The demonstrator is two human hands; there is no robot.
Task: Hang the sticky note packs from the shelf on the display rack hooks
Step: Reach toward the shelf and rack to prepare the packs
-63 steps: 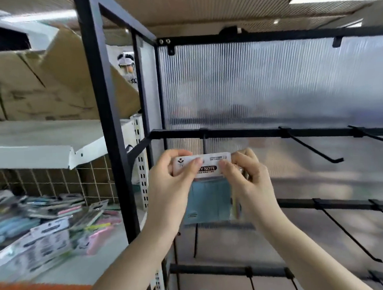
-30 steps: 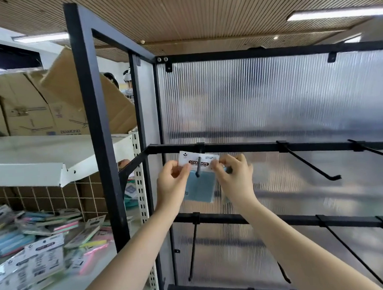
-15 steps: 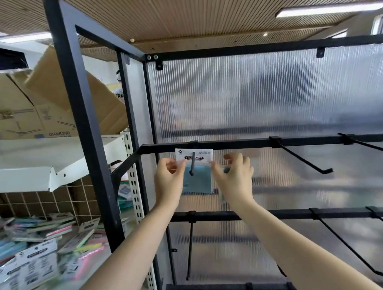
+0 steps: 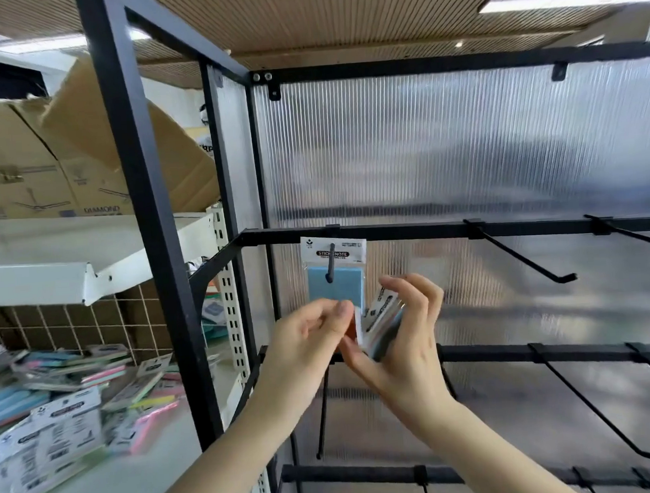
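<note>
A blue sticky note pack (image 4: 335, 272) hangs free on the leftmost black hook (image 4: 331, 263) of the rack's upper bar (image 4: 411, 232). Just below it, my right hand (image 4: 403, 341) holds a small stack of several more packs (image 4: 380, 321), fanned edge-on. My left hand (image 4: 309, 340) pinches the front pack of that stack, an orange one, at its left edge. Many more packs lie in a loose pile (image 4: 57, 396) on the white shelf at the left.
Bare hooks (image 4: 524, 257) stick out toward me along the upper bar and the bars below (image 4: 554, 355). A thick black rack post (image 4: 149, 235) stands between the shelf and the hooks. Cardboard boxes (image 4: 41, 166) sit on the upper white shelf (image 4: 66, 260).
Both hands pushed the blue pack onto the hook, let go of it and dropped lower. They now meet at the stack in my right hand.
</note>
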